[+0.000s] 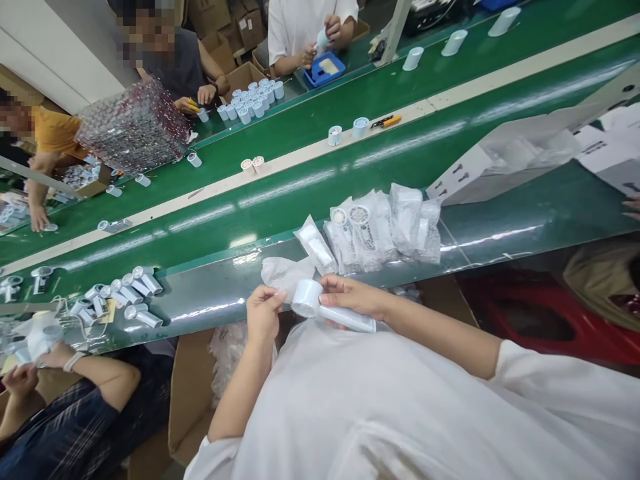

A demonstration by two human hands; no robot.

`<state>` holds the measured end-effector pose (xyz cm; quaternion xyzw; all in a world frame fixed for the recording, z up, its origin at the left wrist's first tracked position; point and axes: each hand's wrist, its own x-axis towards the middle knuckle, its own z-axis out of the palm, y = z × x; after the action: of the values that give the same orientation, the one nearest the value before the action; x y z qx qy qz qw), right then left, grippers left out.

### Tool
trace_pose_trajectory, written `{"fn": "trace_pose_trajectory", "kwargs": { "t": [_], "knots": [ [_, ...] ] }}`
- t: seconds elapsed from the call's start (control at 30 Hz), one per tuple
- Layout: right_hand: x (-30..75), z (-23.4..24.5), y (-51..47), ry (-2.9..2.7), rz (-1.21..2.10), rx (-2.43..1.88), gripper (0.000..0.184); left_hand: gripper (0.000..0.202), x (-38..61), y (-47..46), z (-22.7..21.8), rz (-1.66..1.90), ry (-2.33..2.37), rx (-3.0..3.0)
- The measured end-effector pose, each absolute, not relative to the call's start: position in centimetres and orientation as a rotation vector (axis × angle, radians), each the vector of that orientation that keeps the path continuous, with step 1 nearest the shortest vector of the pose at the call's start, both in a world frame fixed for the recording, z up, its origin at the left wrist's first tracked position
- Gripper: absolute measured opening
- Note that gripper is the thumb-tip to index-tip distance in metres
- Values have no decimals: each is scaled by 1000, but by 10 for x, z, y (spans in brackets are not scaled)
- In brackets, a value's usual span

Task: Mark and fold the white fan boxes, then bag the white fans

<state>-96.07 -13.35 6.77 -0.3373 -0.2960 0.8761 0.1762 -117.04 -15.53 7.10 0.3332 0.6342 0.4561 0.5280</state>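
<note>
Shirt (380,407), left hand (264,313), right hand (350,298), white device (320,307)

Plastic-bagged units (383,227) block forward path of right hand (355,297); belt (210,300) left of left hand (264,313) seems passable.

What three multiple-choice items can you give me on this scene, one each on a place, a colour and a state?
1. Where do the plastic-bagged white items lie?
A. On the green conveyor belt
B. Inside a cardboard box
C. On a blue tray

2. What colour is the tray in front of the far co-worker?
A. Red
B. Yellow
C. Blue

3. What state is the white handheld device in, between the left hand and right hand?
A. Sealed in a bag
B. Unbagged
C. Lying on the belt

Answers:
1 A: the bags rest on the belt beyond the hands.
2 C: the tray shows blue.
3 B: its white body is bare, with a translucent sheet beside it.
</note>
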Motion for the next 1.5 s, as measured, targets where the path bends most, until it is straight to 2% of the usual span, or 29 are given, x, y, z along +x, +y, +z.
{"fn": "trace_pose_trajectory", "kwargs": {
  "t": [0.07, 0.17, 0.27, 0.33, 0.6, 0.73, 0.83, 0.9, 1.0, 1.1, 1.2, 1.3, 1.4, 1.5],
  "knots": [
    [-960, 65, -136, -809, 2425, -1058, 51, 16, -1166, -156, 72, 1187, 1567, 993],
    [-962, 65, -138, -742, 2371, -1136, 55, 3, -1165, -158, 73, 1238, 1519, 1687],
    [-963, 70, -137, -659, 2325, -1184, 57, 13, -1171, -163, 72, 1209, 1321, 2340],
    [-964, 74, -137, -626, 2285, -1215, 55, 21, -1174, -167, 70, 1178, 1308, 2524],
    [-971, 82, -132, -362, 2335, -1274, 30, 21, -1158, -175, 55, 1116, 1237, 2601],
    [-975, 71, -133, -388, 2281, -1378, 24, 13, -1147, -170, 53, 1022, 1277, 2327],
    [-964, 62, -135, -656, 2163, -1564, 18, 19, -1139, -161, 60, 836, 1367, 2024],
    [-945, 65, -134, -1023, 2043, -1653, 24, 25, -1137, -158, 66, 749, 1450, 1901],
    [-910, 80, -124, -1487, 1967, -1560, 26, 25, -1137, -161, 76, 707, 1446, 1892],
    [-893, 91, -107, -1203, 2213, -1453, 27, 21, -1133, -160, 91, 828, 1301, 1911],
    [-909, 80, -93, -823, 2450, -1457, 40, 19, -1120, -152, 107, 793, 962, 1973],
    [-947, 57, -82, -1013, 2500, -1446, 56, 17, -1116, -147, 109, 667, 789, 1963],
    [-986, 27, -66, -1508, 2126, -1442, 82, 12, -1153, -146, 86, 723, 1037, 1742],
    [-1017, -14, -42, -1892, 1460, -1474, 81, 11, -1251, -142, 50, 951, 1742, 1519]
  ]
}}
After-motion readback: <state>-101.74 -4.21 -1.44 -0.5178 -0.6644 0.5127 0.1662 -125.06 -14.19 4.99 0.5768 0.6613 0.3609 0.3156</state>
